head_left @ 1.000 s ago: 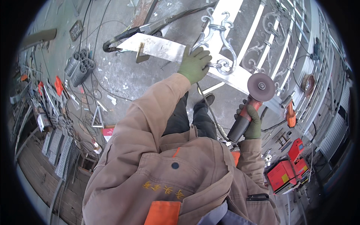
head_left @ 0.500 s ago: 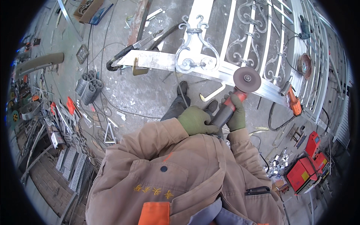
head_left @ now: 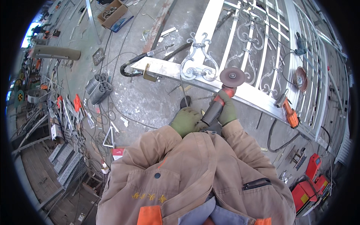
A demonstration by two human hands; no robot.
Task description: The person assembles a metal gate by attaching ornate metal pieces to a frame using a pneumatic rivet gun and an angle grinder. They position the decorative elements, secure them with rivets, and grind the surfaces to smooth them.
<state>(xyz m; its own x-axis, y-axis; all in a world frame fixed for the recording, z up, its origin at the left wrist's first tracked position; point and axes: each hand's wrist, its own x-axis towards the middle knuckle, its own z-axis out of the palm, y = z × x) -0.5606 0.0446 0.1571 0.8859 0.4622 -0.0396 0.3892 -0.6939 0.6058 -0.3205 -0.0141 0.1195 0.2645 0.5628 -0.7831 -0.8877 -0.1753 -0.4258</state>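
Note:
My right hand [head_left: 227,111] in a green glove is closed round the red and black body of an angle grinder [head_left: 215,110]. Its brown disc [head_left: 232,77] points away from me and overlaps the near rail of a silver metal gate [head_left: 255,93] in the picture; whether they touch I cannot tell. My left hand [head_left: 185,122], gloved alike, is curled at the grinder's rear end, its thumb against it; the grip is partly hidden. Beyond the hands, a grey scroll ornament [head_left: 200,71] lies across the gate's corner. A thin cable hangs over the rail near my left hand.
A welding torch [head_left: 144,56] and a clamp-like bracket [head_left: 150,74] are at the gate's left corner. An orange power tool [head_left: 290,114] rests on the right. Coiled springs [head_left: 99,89], cables and scraps litter the floor. A red machine [head_left: 305,193] stands lower right.
My hands and the grinder have shifted left and slightly nearer to me. The view has turned, so the gate and floor items appear farther right and lower.

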